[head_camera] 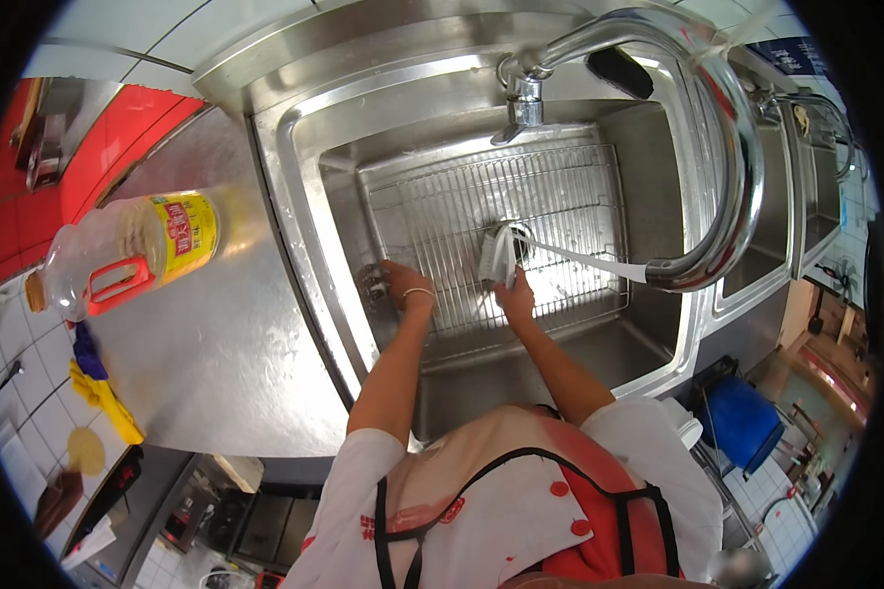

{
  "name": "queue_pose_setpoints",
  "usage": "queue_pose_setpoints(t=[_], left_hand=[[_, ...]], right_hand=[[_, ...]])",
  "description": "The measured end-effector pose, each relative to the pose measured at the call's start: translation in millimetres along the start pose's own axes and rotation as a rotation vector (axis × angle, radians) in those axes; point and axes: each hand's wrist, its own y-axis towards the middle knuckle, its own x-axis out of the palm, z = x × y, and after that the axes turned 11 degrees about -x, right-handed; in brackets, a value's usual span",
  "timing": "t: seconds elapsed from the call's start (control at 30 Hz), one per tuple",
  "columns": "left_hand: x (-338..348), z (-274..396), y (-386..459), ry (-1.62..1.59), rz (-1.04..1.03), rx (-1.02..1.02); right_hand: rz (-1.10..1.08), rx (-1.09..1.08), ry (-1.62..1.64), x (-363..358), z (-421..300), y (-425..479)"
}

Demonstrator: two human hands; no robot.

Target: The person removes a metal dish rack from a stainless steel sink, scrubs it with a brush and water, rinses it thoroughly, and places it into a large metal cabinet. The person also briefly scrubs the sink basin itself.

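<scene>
A stainless steel sink [648, 184] lies before me, with a wire rack [427, 199] flat in its basin. My right hand [517, 300] grips a white scrub brush [508, 254] by its back, bristles facing left, above the rack near the drain [519, 239]. At the rack's left edge is my left hand [407, 286], fingers pointing toward the basin's left wall. A dark, shiny metal piece [372, 280] sits just beyond its fingertips; whether the hand holds the rack cannot be made out. Water [589, 261] streams from the curved faucet [744, 169] toward the drain.
On the steel counter [250, 383] to the left lies a clear plastic jug [129, 250] with a red handle. Yellow rubber gloves [107, 401] hang at the counter's edge. A second tap [524, 110] juts over the basin. Another sink [762, 235] and a blue bin [740, 423] stand right.
</scene>
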Motion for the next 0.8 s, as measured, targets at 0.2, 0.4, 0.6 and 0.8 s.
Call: queue_pose_setpoints(t=[0.2, 0.4, 0.6, 0.8], left_hand=[[12, 1, 18, -0.038, 0.107, -0.012], [6, 6, 9, -0.034, 0.109, -0.084], [2, 6, 9, -0.05, -0.006, -0.128], [24, -2, 23, 0.057, 0.113, -0.074]], right_hand=[[0.162, -0.443, -0.072, -2, -62, 13], [0.205, -0.639, -0.104, 42, -142, 39], [-0.206, -0.373, -0.296, 71, -163, 50], [-0.14, -0.532, -0.395, 62, -133, 61]])
